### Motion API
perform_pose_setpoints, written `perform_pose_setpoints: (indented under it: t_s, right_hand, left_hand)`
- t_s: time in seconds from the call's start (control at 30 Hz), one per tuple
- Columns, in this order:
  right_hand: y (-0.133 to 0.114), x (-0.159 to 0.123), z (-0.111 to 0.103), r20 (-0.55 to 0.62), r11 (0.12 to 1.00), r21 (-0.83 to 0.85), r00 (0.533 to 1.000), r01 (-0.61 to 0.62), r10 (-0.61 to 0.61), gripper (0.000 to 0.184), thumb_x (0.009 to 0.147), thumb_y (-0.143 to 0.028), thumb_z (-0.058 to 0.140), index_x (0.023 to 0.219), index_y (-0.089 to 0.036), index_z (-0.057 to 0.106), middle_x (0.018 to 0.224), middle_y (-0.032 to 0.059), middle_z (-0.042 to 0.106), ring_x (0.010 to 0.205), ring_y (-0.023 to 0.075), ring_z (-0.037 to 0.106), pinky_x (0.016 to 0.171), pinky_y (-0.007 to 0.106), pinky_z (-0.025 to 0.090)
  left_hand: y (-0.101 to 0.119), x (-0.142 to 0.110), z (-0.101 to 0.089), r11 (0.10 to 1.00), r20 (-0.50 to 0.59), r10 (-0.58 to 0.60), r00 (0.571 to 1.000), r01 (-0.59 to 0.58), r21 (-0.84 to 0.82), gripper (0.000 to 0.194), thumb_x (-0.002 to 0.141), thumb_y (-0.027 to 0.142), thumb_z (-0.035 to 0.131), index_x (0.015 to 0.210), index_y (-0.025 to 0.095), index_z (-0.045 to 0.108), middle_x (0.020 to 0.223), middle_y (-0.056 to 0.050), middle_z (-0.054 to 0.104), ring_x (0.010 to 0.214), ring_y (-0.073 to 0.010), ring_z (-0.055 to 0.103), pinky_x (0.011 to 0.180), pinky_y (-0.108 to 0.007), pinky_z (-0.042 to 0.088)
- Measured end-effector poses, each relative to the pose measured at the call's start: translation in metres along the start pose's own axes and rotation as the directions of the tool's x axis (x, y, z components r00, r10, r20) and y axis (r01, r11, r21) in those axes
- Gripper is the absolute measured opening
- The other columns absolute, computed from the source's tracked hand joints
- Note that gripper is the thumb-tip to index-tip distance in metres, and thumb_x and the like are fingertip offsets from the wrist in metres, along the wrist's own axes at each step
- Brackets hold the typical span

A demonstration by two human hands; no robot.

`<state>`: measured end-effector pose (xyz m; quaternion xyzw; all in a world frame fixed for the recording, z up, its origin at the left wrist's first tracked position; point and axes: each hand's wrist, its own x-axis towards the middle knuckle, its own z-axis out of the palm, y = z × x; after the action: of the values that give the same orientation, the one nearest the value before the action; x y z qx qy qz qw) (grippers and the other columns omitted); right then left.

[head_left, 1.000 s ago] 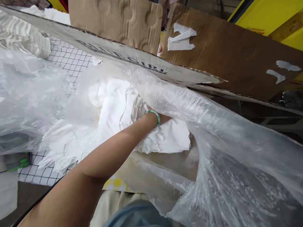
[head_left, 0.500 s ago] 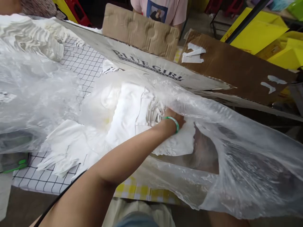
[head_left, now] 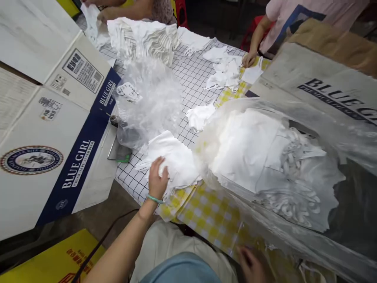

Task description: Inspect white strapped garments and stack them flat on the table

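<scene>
My left hand (head_left: 158, 179), with a pale green bangle on the wrist, is at the near edge of a loose pile of thin white fabric pieces (head_left: 182, 167). Its thumb and fingers are apart, and it grips nothing that I can see. To the right, a large clear plastic bag (head_left: 235, 192) lies open around stacked white fabric pieces (head_left: 250, 145), some with curled strips at the edge. My right hand (head_left: 251, 265) is low at the bottom edge, beside the bag's near side, blurred and partly cut off.
Two cardboard boxes stand here, one at left (head_left: 32, 200) and one at right (head_left: 294, 74). A crumpled plastic bag (head_left: 153, 98) and a tall fabric stack (head_left: 144, 39) lie on the checked tablecloth (head_left: 191, 74). Two co-workers' hands are at the far side.
My left hand has come out of the plastic bag and moved left to the loose fabric pile. The view has swung left, bringing the left box into sight.
</scene>
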<state>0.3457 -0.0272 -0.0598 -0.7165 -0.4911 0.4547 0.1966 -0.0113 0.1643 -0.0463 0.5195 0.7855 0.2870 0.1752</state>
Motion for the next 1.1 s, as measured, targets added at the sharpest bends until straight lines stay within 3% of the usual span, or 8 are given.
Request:
perform_pose_setpoints:
  t_s: [0.03,0.1,0.17,0.27,0.4,0.7,0.9,1.1]
  right_hand:
    - [-0.015,0.019,0.028,0.058,1.0,0.006,0.998,0.026,-0.026,0.025,0.081,-0.054,0.057,0.075,-0.033,0.068,0.075,0.0064,0.067,0.067,0.0274,0.068,0.06,0.041,0.059]
    - [-0.052,0.06,0.084,0.048,0.991,0.001,0.99,0.133,-0.132,0.025,0.083,-0.049,0.055,0.083,-0.028,0.069,0.084,0.0076,0.07,0.08,0.027,0.069,0.074,0.043,0.059]
    - [-0.085,0.101,0.129,-0.095,0.977,-0.037,0.973,0.209,-0.212,0.029,0.086,-0.046,0.051,0.091,-0.022,0.067,0.09,0.0094,0.07,0.082,0.0245,0.069,0.074,0.04,0.058]
    - [-0.112,0.148,0.165,-0.232,0.935,-0.208,0.914,0.287,-0.332,0.035,0.089,-0.043,0.049,0.106,-0.016,0.062,0.102,0.0131,0.069,0.095,0.0243,0.066,0.087,0.041,0.053]
    - [-0.108,0.176,0.174,-0.225,0.867,-0.391,0.882,0.309,-0.415,0.039,0.089,-0.046,0.05,0.112,-0.016,0.061,0.104,0.0134,0.069,0.098,0.0257,0.065,0.088,0.042,0.051]
    - [-0.093,0.194,0.179,-0.281,0.849,-0.433,0.85,0.302,-0.446,0.062,0.08,-0.059,0.058,0.127,-0.019,0.053,0.103,0.0124,0.066,0.098,0.0286,0.061,0.085,0.043,0.049]
    - [-0.102,0.196,0.178,-0.241,0.807,-0.529,0.864,0.264,-0.442,0.061,0.081,-0.057,0.058,0.129,-0.018,0.05,0.115,0.0134,0.062,0.108,0.029,0.057,0.088,0.041,0.046]
    - [-0.107,0.188,0.184,-0.207,0.642,-0.713,0.79,0.282,-0.577,0.051,0.087,-0.048,0.055,0.128,-0.017,0.051,0.118,0.0148,0.059,0.11,0.0294,0.052,0.092,0.04,0.042]
  left_hand:
    - [-0.023,0.014,-0.001,0.993,-0.068,-0.111,0.991,0.114,0.041,0.034,0.091,0.028,0.039,0.122,0.02,0.051,0.133,-0.013,0.051,0.129,-0.0242,0.046,0.108,-0.046,0.04]
    - [-0.055,0.048,0.002,0.968,-0.171,-0.2,0.965,0.221,0.119,0.036,0.089,0.028,0.043,0.123,0.017,0.05,0.137,-0.016,0.046,0.131,-0.0251,0.042,0.109,-0.044,0.037]
    - [-0.072,0.085,0.009,0.965,-0.176,-0.134,0.975,0.169,0.199,0.041,0.087,0.031,0.05,0.124,0.014,0.05,0.141,-0.017,0.042,0.135,-0.0276,0.037,0.111,-0.045,0.033]
    - [-0.08,0.135,0.023,0.957,0.0,-0.014,1.0,0.014,0.288,0.048,0.082,0.037,0.059,0.123,0.015,0.052,0.135,-0.017,0.049,0.13,-0.0319,0.04,0.108,-0.047,0.033]
    - [-0.087,0.167,0.037,0.916,0.145,0.076,0.986,-0.127,0.38,0.04,0.075,0.039,0.066,0.11,0.02,0.058,0.119,-0.011,0.059,0.117,-0.034,0.05,0.099,-0.049,0.039]
    - [-0.109,0.168,0.049,0.878,0.042,0.274,0.961,-0.268,0.397,0.014,0.078,0.032,0.058,0.088,0.022,0.061,0.08,-0.003,0.059,0.082,-0.0227,0.058,0.078,-0.034,0.046]
    - [-0.105,0.166,0.044,0.78,-0.044,0.53,0.847,-0.467,0.416,0.022,0.085,0.027,0.046,0.085,0.018,0.066,0.098,-0.009,0.061,0.097,-0.0232,0.056,0.083,-0.033,0.046]
    - [-0.1,0.159,0.042,0.894,0.089,0.371,0.925,-0.381,0.235,0.025,0.076,0.024,0.059,0.099,0.017,0.064,0.09,-0.005,0.066,0.079,-0.0176,0.059,0.081,-0.028,0.046]
